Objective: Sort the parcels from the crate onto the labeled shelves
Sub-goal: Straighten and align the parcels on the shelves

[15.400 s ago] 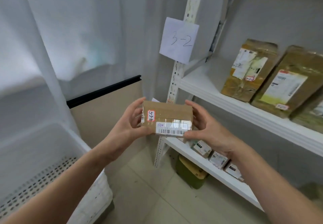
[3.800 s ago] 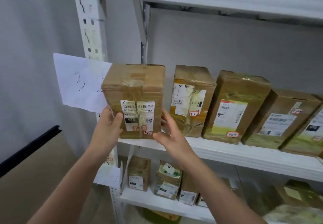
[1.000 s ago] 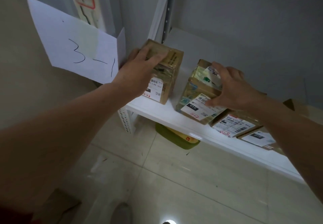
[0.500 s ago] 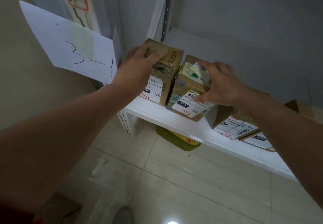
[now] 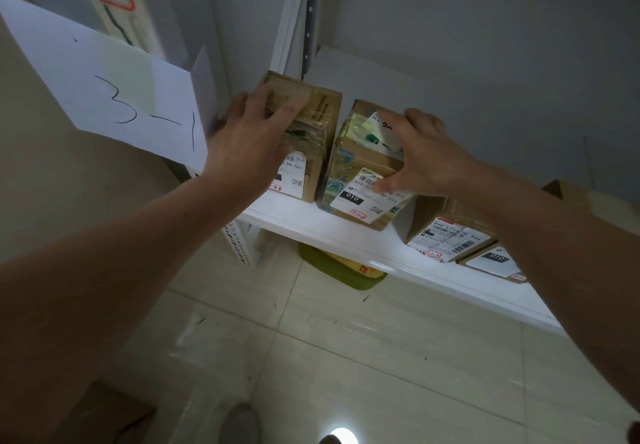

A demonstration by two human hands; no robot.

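Two brown cardboard parcels stand side by side at the left end of the low white shelf. My left hand lies over the top and front of the left parcel, fingers curved round its upper edge. My right hand grips the second parcel, thumb on its front label and fingers over its top. The two parcels stand close together, nearly touching. A paper sheet marked 3-1 hangs on the shelf post to the left.
More labelled parcels lie flat on the shelf to the right, under my right forearm. A green and yellow packet lies on the tiled floor beneath the shelf. A cardboard piece sits at the lower left.
My right hand has slid the second parcel leftwards along the shelf until it stands against the first one. My left hand has stayed on the left parcel.
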